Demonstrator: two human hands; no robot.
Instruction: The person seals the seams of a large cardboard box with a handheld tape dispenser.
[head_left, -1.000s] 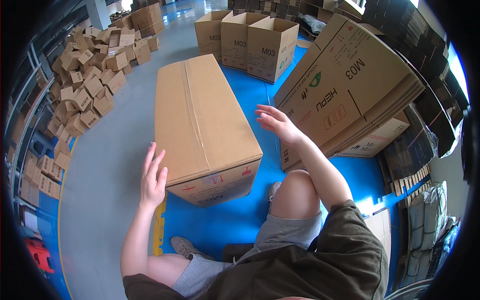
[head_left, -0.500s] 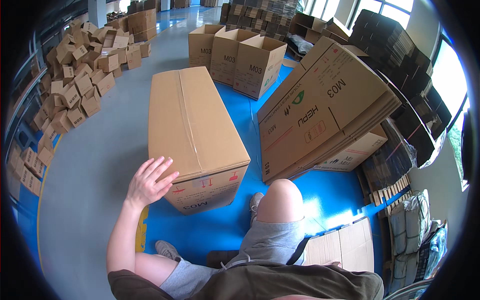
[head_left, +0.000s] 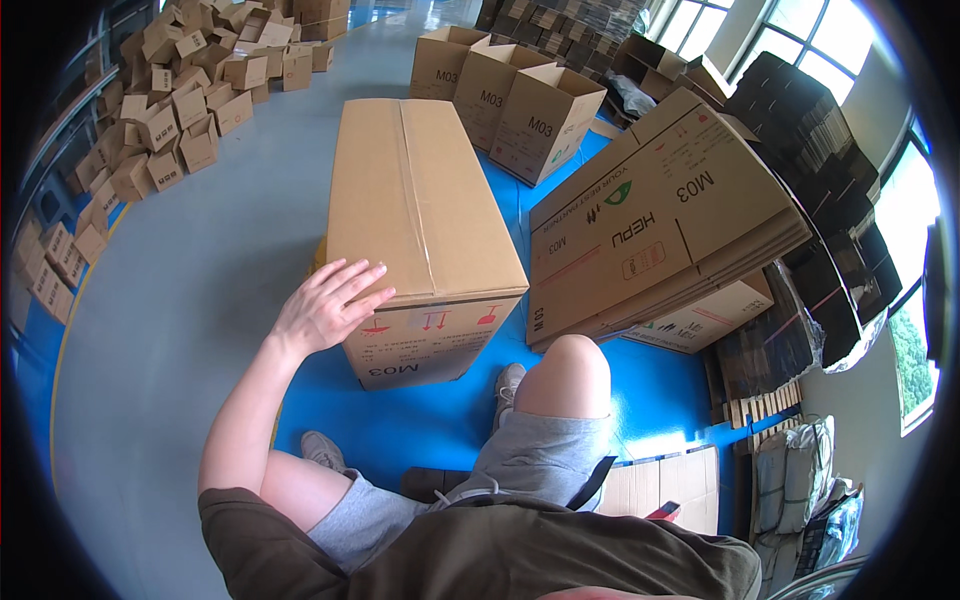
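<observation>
My left hand [head_left: 337, 306] rests on the near left corner of a large closed cardboard box [head_left: 400, 200], its fingers stretched out over the top edge. Clear tape runs along the seam of the box's top, and the box stands upright on the blue floor in front of my legs. My right hand is hidden. By my right side, at the edge of my shirt, a small red and dark object [head_left: 665, 511] shows; I cannot make out what it is.
To the right leans a stack of flattened cartons [head_left: 650, 215]. Open boxes [head_left: 545, 120] stand beyond. Many small cartons [head_left: 180, 115] are heaped at the far left. A flat cardboard sheet [head_left: 665, 480] lies near my right leg, and wrapped bundles [head_left: 795, 475] sit at the right.
The view has shifted, so the box appears higher and farther right. My left hand stays on its corner. The small red and dark object has come into sight by my right side.
</observation>
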